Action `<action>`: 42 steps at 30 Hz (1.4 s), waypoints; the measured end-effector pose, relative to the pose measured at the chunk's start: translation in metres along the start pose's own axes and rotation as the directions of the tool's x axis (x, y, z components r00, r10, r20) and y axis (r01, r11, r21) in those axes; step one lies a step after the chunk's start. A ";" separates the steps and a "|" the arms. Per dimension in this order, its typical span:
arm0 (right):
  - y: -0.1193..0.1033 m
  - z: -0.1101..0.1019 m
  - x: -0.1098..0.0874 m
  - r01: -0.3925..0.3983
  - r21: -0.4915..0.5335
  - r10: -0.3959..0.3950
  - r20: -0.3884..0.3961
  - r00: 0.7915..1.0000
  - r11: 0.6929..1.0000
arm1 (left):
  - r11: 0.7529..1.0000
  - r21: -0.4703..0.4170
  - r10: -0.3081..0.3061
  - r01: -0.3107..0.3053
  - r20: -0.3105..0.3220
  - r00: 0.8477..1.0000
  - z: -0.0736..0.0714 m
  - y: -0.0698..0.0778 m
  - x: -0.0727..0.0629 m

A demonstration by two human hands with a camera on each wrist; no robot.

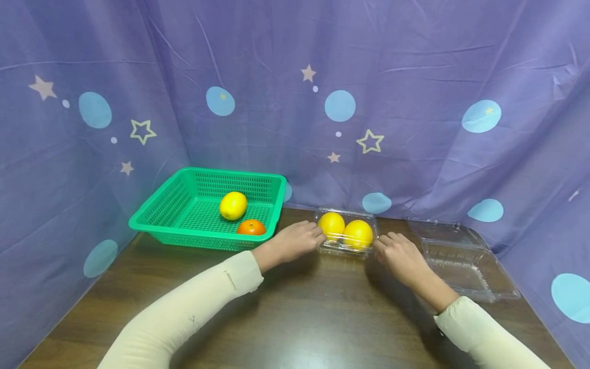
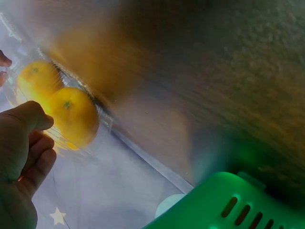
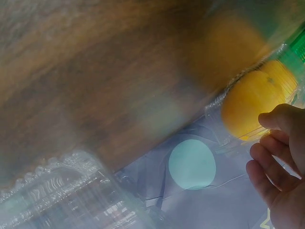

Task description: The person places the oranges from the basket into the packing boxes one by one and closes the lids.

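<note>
Two round yellow citrus fruits [image 1: 358,236] sit side by side inside a clear plastic clamshell box [image 1: 343,249] at the back of the table. My left hand [image 1: 300,239] pinches the box's left edge between thumb and curled fingers. At the opposite end, my right hand [image 1: 400,256] pinches the right edge. Both wrist views show the fruits through the clear plastic, with the left thumb [image 2: 35,116] and the right thumb [image 3: 281,118] at its rim. The exact contact of the fingertips is partly hidden.
Left of the box stands a green basket [image 1: 184,237] holding a yellow fruit [image 1: 233,206] and an orange fruit [image 1: 251,227]. An opened clear plastic box [image 1: 461,274] lies on the right. A purple patterned curtain [image 1: 276,61] hangs behind the wooden table [image 1: 286,318].
</note>
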State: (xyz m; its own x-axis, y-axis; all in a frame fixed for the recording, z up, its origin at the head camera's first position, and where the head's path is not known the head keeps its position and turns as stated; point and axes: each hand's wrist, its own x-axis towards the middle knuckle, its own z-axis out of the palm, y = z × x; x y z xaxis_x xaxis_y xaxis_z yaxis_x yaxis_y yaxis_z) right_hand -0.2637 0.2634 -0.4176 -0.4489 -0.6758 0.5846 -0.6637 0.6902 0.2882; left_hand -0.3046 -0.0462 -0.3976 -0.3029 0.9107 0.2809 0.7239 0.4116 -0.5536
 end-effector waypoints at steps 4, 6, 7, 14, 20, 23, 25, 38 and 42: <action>0.001 0.001 0.001 0.003 0.012 -0.003 -0.020 1.000 1.000 | 1.000 0.019 0.012 -0.011 -0.032 0.999 0.001 -0.001 0.000; 0.000 0.001 0.001 0.000 0.017 0.000 -0.022 1.000 1.000 | 0.999 0.034 0.015 -0.014 -0.046 0.999 0.003 -0.001 0.000; 0.000 0.001 0.001 -0.001 0.020 0.002 -0.022 1.000 1.000 | 0.999 0.036 0.016 -0.014 -0.049 0.999 0.003 -0.001 0.000; 0.000 0.001 0.001 0.005 0.035 -0.004 -0.031 1.000 0.999 | 1.000 -0.006 0.012 -0.012 -0.043 0.999 0.006 -0.003 0.001; 0.001 0.002 0.002 0.011 0.047 -0.009 -0.036 0.999 0.999 | 0.998 -0.059 0.002 -0.004 -0.046 0.999 0.005 -0.004 0.001; 0.001 0.001 0.002 0.013 0.053 -0.012 -0.021 1.000 0.998 | 0.997 -0.076 -0.002 -0.001 -0.042 0.999 0.004 -0.004 0.000; 0.001 0.000 0.002 0.014 0.055 -0.013 -0.011 1.000 0.998 | 0.996 -0.088 -0.007 0.003 -0.040 0.999 0.004 -0.004 -0.001; 0.003 -0.001 0.000 0.026 0.077 -0.026 0.003 1.000 0.997 | 0.993 -0.118 -0.018 0.011 -0.058 0.998 0.003 -0.004 -0.001; 0.002 -0.002 0.001 0.017 0.083 -0.017 0.001 1.000 0.996 | 0.992 -0.128 -0.028 0.019 -0.066 0.997 0.002 -0.004 -0.001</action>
State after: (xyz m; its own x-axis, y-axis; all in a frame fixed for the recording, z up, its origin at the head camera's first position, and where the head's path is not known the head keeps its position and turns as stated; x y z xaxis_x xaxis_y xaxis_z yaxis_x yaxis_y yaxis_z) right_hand -0.2644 0.2648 -0.4152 -0.4376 -0.6878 0.5791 -0.7188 0.6545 0.2343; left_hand -0.3085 -0.0483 -0.3977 -0.2811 0.8945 0.3476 0.7916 0.4209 -0.4430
